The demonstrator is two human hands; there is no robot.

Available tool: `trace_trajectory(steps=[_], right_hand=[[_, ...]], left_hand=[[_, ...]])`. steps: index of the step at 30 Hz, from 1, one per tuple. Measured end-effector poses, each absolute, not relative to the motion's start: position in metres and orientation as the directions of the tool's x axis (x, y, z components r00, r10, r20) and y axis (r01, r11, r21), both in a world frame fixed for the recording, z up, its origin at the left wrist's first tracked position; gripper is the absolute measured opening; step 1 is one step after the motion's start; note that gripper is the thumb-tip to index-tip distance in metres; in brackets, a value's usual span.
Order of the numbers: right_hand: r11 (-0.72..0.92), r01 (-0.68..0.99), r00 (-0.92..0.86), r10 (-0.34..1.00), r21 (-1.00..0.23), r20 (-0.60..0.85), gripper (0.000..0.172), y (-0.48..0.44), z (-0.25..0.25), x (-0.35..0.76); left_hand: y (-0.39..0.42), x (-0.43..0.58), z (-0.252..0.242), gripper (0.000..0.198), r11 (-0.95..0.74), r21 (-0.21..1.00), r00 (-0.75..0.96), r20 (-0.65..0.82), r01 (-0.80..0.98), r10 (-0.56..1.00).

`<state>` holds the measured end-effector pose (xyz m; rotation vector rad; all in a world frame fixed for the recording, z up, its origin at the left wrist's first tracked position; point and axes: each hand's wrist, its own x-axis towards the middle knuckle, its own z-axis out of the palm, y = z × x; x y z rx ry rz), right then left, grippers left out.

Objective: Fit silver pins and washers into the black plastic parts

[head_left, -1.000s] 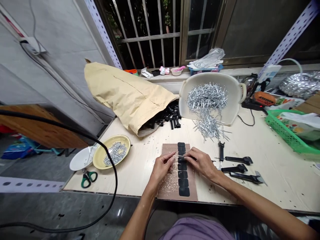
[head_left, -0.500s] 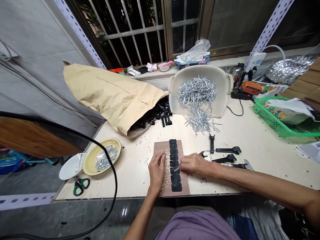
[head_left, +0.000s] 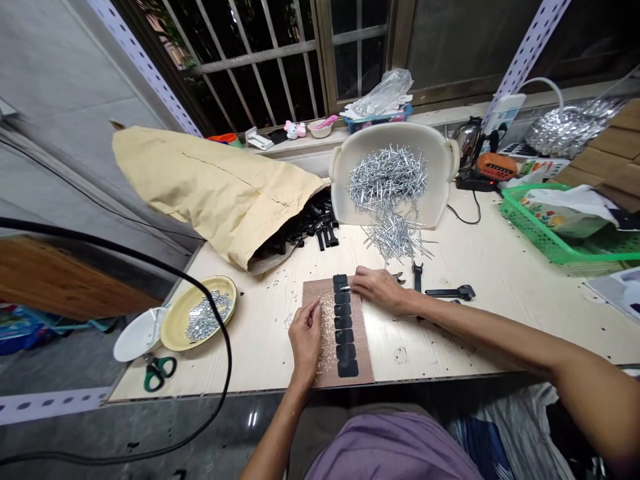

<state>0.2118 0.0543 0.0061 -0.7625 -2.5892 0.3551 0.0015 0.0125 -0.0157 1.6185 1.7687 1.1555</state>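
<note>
A brown board [head_left: 365,360] lies at the table's near edge, carrying a column of black rounded-square pads [head_left: 345,335] and a scatter of tiny pale bits [head_left: 327,333] along its left part. My left hand [head_left: 306,337] rests on the board's left side, thumb and fingertips pinched together beside the pale bits; whatever they hold is too small to make out. Over the upper end of the column, my right hand [head_left: 379,289] is closed, with a small silvery piece [head_left: 345,288] showing at its fingertips, close to a pad. Black plastic clips [head_left: 450,292] lie beyond my right forearm, which partly covers some.
A white tub [head_left: 340,200] spills metal pins [head_left: 393,180] onto the table. Black parts come out of a paper sack [head_left: 215,193]. At left are a yellow bowl [head_left: 173,327] of small metal pieces, a white dish [head_left: 133,337], scissors [head_left: 159,373] and a black cable [head_left: 227,340]. A green basket [head_left: 550,240] stands right.
My right hand has moved away from me along the column, from its lower middle to the upper pads. The left hand stays at the board's left side. The view has shifted slightly.
</note>
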Motion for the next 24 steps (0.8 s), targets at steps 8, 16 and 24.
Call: trace_trajectory(steps=[8, 16, 24], right_hand=[[0.788, 0.489, -0.745, 0.601, -0.373, 0.291, 0.029, 0.055, -0.007, 0.216], [0.806, 0.501, -0.747, 0.587, -0.315, 0.312, 0.030, 0.065, -0.005, 0.215], [0.760, 0.581, -0.716, 0.648, -0.291, 0.261, 0.021, 0.019, 0.009, 0.251]], left_hand=[[0.014, 0.001, -0.017, 0.030, -0.034, 0.827, -0.212, 0.183, 0.561, 0.960], [0.015, 0.001, -0.017, 0.030, -0.036, 0.818, -0.213, 0.192, 0.574, 0.958], [0.017, 0.002, -0.014, 0.034, -0.016, 0.800, -0.207, 0.174, 0.600, 0.963]])
